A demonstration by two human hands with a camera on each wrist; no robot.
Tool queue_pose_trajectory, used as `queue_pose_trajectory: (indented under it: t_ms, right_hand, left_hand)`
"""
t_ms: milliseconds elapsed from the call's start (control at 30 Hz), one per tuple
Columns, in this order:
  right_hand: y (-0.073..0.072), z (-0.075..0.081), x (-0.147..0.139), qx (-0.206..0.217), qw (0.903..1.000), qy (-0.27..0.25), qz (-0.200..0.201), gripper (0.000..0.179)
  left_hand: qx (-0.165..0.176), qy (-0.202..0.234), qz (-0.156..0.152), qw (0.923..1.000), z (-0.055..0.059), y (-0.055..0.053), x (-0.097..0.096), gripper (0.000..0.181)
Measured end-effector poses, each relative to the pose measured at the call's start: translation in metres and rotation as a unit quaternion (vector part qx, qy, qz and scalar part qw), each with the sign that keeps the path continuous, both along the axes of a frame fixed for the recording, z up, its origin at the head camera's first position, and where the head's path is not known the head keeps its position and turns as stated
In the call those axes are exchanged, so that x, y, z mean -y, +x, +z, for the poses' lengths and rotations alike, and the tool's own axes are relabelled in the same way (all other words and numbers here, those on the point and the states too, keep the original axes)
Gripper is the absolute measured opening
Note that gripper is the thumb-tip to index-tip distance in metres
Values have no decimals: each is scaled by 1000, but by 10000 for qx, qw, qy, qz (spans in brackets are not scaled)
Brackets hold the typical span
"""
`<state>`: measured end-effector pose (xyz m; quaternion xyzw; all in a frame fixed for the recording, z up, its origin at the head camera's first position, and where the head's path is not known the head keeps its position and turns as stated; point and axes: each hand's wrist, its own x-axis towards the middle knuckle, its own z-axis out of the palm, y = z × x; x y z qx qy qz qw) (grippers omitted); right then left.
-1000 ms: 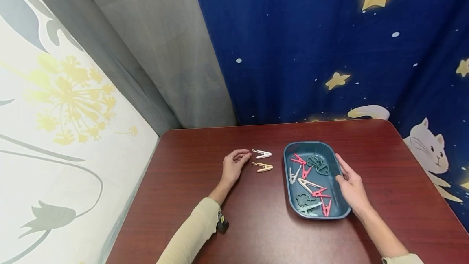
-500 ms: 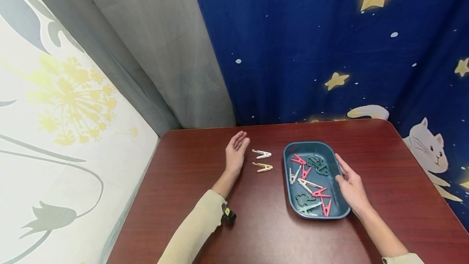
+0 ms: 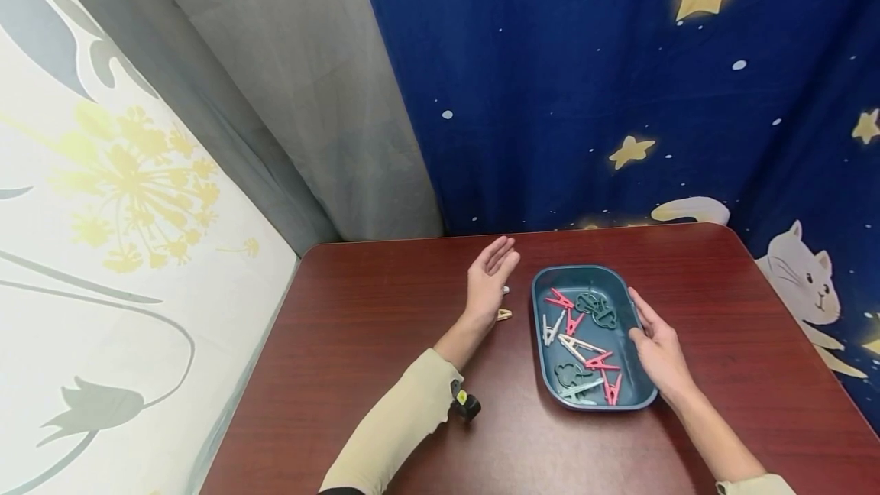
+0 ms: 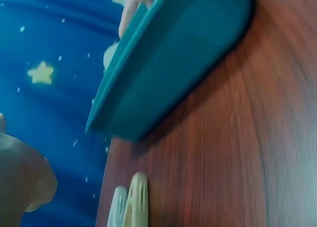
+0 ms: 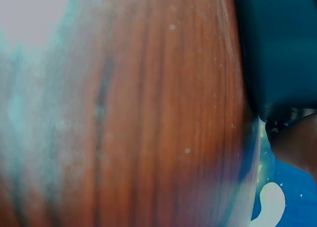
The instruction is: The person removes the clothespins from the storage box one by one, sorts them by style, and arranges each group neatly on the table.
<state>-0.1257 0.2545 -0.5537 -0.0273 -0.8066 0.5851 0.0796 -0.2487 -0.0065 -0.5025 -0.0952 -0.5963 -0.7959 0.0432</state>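
Note:
My left hand (image 3: 486, 285) hovers over the table with fingers extended and nothing in them. Below and behind it lie a cream-yellow clothespin (image 3: 505, 315) and a white clothespin (image 3: 505, 290), both partly hidden by the hand. In the left wrist view the yellow clothespin (image 4: 140, 201) lies beside the white one. My right hand (image 3: 661, 351) grips the right wall of a dark teal tray (image 3: 539, 342), thumb over the rim. Inside are several pink clothespins (image 3: 603, 361), pale clothespins (image 3: 580, 345) and dark green clips (image 3: 596, 308).
A reddish-brown wooden table (image 3: 357, 342) holds everything, its far edge near a blue starry curtain (image 3: 550, 98). Grey fabric (image 3: 330, 113) hangs behind the left part, and a patterned white panel (image 3: 137, 235) borders the left side.
My left hand first lifted away from the white clothespin, turning upward, then swung right across both clothespins toward the tray. The right hand and tray have stayed put.

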Motion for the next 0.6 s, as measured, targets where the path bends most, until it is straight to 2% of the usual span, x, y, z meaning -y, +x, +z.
queue_pose_trajectory:
  t_ms: [233, 600]
  right_hand:
    - [0, 0, 1, -20, 10000, -34, 31, 65]
    - [0, 2, 1, 18, 10000, 69, -19, 66]
  left_hand:
    - [286, 308, -288, 9987, -1, 14, -35, 46]
    - [663, 700, -868, 9915, -14, 36, -73, 41]
